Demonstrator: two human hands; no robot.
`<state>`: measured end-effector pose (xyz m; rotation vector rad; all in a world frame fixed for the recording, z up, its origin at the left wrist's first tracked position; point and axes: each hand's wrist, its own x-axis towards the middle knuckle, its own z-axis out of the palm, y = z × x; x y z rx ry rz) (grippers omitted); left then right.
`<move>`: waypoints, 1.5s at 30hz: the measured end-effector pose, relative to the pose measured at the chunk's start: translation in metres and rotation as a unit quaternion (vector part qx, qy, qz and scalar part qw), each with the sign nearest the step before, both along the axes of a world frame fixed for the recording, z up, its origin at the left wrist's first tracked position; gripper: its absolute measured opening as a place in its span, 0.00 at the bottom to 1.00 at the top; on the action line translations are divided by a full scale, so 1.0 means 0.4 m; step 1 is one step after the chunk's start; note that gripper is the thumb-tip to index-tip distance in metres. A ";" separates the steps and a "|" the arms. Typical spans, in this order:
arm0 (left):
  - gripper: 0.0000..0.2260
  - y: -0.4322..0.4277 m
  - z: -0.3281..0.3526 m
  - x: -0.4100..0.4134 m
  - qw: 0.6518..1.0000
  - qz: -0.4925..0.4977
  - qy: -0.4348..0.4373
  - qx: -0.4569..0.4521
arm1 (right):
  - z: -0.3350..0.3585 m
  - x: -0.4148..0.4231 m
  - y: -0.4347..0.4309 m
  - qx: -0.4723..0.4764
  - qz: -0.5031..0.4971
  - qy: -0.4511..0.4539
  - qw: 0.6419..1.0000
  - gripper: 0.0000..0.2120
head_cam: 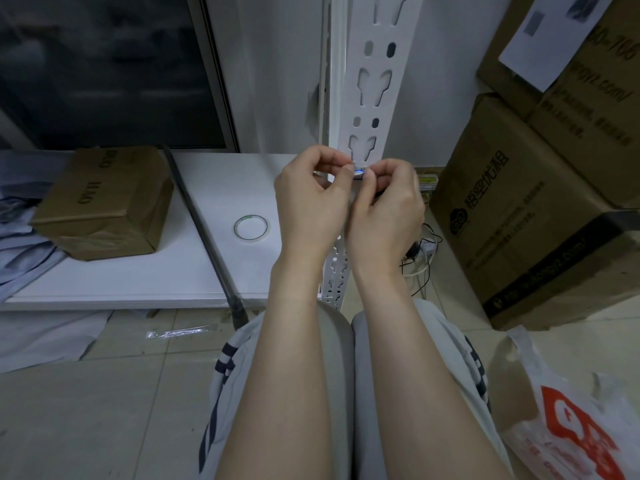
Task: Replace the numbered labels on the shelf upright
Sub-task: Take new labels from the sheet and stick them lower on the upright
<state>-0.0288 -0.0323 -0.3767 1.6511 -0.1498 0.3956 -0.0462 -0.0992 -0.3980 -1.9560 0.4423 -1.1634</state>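
Forearms (294, 358) fill my lower view, running up to the white shelf upright (375, 81). My left hand (311, 199) and right hand (384, 206) both pinch a small blue-edged label (359, 171) against it, just below a keyhole slot. Peeling or sticking, I cannot tell; next I'd need a steady fingertip pull or press. My fingers hide the number.
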 end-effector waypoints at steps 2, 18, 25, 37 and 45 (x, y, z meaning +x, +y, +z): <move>0.07 0.000 0.001 0.000 1.000 0.000 0.001 0.001 | 0.001 -0.001 0.001 0.004 0.001 0.004 1.000 0.03; 0.06 0.001 0.000 0.002 1.000 0.005 0.001 0.010 | -0.003 -0.007 0.004 0.017 0.000 0.011 1.000 0.03; 0.06 0.003 0.001 0.002 1.000 0.002 0.001 0.007 | 0.002 -0.009 0.002 0.002 0.004 -0.008 1.000 0.03; 0.05 0.001 -0.003 0.003 1.000 0.002 0.002 0.003 | 0.000 -0.003 0.006 0.007 -0.017 0.004 1.000 0.04; 0.06 0.001 -0.003 0.003 1.000 0.000 0.003 0.003 | 0.004 -0.007 0.011 0.030 -0.016 0.026 0.999 0.04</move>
